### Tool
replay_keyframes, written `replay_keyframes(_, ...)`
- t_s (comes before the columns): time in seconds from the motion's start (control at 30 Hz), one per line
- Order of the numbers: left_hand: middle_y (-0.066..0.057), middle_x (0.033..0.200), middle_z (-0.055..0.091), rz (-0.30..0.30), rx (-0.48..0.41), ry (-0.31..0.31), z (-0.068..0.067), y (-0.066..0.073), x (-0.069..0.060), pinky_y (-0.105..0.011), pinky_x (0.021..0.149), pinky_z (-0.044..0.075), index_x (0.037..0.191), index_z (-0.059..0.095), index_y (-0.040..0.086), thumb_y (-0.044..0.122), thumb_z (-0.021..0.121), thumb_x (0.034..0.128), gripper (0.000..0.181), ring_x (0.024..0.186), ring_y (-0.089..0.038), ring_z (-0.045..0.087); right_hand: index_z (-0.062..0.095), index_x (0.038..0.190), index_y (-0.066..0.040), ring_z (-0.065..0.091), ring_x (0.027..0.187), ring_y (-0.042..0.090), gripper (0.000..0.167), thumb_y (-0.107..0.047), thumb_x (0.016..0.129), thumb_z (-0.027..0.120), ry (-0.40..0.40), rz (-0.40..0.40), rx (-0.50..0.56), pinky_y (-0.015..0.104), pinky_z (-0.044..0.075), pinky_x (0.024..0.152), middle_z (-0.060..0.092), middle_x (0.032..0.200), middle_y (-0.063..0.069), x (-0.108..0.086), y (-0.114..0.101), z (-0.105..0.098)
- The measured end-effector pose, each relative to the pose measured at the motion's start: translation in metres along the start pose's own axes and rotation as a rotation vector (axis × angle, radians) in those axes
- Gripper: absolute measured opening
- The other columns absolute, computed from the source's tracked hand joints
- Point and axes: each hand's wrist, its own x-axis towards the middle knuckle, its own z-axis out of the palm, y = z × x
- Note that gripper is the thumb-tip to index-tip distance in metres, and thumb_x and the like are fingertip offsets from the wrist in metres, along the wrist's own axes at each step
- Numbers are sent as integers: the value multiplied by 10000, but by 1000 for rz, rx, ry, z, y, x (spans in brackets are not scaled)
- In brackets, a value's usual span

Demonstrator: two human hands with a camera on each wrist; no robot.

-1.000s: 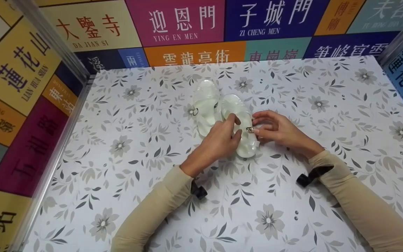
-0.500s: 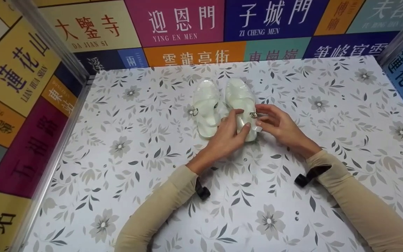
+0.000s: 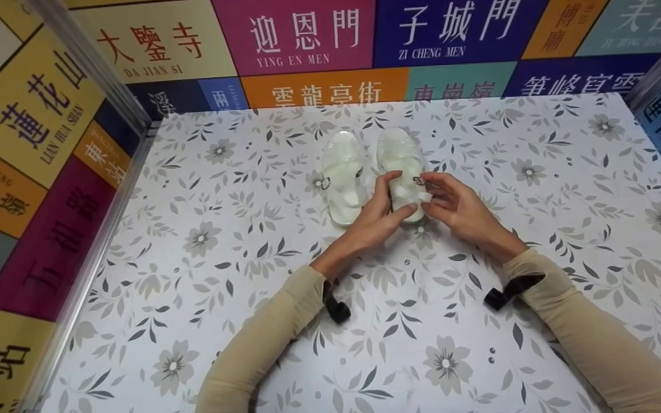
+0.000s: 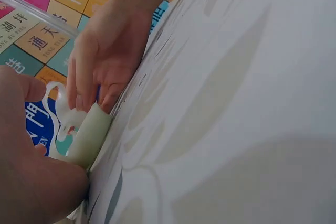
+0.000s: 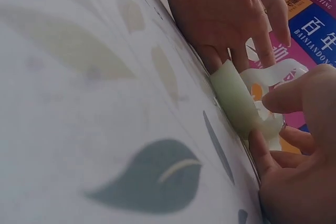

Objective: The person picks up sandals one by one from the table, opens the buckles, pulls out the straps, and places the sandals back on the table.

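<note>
Far left: printed wall panels, standing along the edge of the counter, whose white covering is showing grey leaves and flowers. Next: left sandal, pale and glossy, lying sole-down with its toe pointing away from the person and a metal buckle showing on its outer side. Next: left hand, emerging from a beige sleeve, fingers curling along the inner side of the right sandal, thumb pressing at the heel. Centre: right sandal, resting on the counter directly between the hands, its long axis running away from the person, heel nearest, toe leaning slightly left; it is lying just beside its mate, nearly parallel. Neither hand is standing nearer, both touching it. Next: right hand, gripping the outer side with thumb low at the heel and fingertips reaching beside a second buckle. Far right: another sleeve, matching. No container is showing.
</note>
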Motion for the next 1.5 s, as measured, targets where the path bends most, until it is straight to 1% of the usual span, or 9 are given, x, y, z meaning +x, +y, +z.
replay_keyframes(0.13, -63, 1771, 328, -22, 56, 13, 2, 2, -2, -395, 1336, 292, 1677, 273, 238, 520, 657, 1031, 803, 1625, -183, 340, 438, 1608, -10, 585, 1356, 201, 608, -4, 1045, 667, -7, 19, -23, 163, 529, 1046, 504, 1619, 198, -1, -1, -1)
replay_keyframes(0.23, -97, 1829, 160, -22, 91, 5, 3, 6, -4, -442, 1373, 201, 1711, 234, 232, 559, 645, 1030, 860, 1682, -216, 207, 441, 1611, -26, 557, 1416, 258, 579, -14, 1065, 633, -6, 29, -34, 159, 515, 1064, 497, 1638, 172, -1, -2, -2)
replay_keyframes(0.33, -168, 1834, -36, 33, 166, -13, 5, 12, -8, -519, 1382, 116, 1733, 187, 189, 552, 631, 1036, 902, 1708, -272, 52, 458, 1604, -38, 524, 1476, 312, 533, -27, 1089, 594, 9, 32, -40, 147, 491, 1089, 507, 1641, 152, 0, -3, -2)
replay_keyframes(0.43, -213, 1820, -89, 131, 256, -32, 6, 19, -11, -581, 1374, 78, 1729, 194, 141, 509, 631, 1042, 894, 1709, -337, -37, 491, 1585, -53, 513, 1489, 325, 483, -21, 1107, 545, 44, 32, -50, 145, 487, 1087, 538, 1614, 135, 0, -5, -1)
replay_keyframes(0.57, -157, 1835, -6, 231, 324, -58, 4, 34, -15, -577, 1374, 77, 1705, 283, 146, 481, 630, 1057, 808, 1715, -301, -53, 551, 1543, -69, 511, 1460, 284, 436, -10, 1114, 507, 119, 9, -72, 171, 484, 1085, 573, 1558, 93, 1, -10, 1)
replay_keyframes(0.67, -102, 1831, 131, 282, 340, -45, -2, 46, -17, -511, 1382, 124, 1672, 369, 158, 449, 621, 1074, 710, 1713, -229, 47, 592, 1503, -60, 508, 1442, 235, 402, -15, 1114, 502, 173, -37, -96, 204, 459, 1118, 593, 1510, 67, 4, -16, 3)
replay_keyframes(0.9, -38, 1667, 493, 386, 339, 101, -30, 64, -14, -342, 1306, 323, 1511, 574, 117, 319, 578, 1123, 437, 1582, -163, 392, 639, 1451, -44, 541, 1418, 194, 360, -52, 1133, 469, 210, -164, -135, 295, 398, 1180, 646, 1475, 111, 10, -37, 11)
replay_keyframes(1.2, -60, 1462, 663, 380, 230, 257, -74, 57, -18, -374, 1156, 526, 1314, 706, 89, 121, 559, 1113, 251, 1404, -137, 588, 670, 1429, -85, 582, 1401, 186, 336, -74, 1107, 573, 202, -317, -222, 435, 432, 1200, 684, 1442, 68, 19, -65, 28)
replay_keyframes(1.5, -67, 1250, 738, 220, 206, 371, -117, 25, -20, -361, 1027, 578, 1225, 751, 63, -6, 496, 1086, 298, 1175, -192, 675, 682, 1415, -86, 624, 1361, 196, 354, -67, 1064, 646, 154, -449, -300, 451, 486, 1170, 708, 1410, 56, 36, -80, 60)
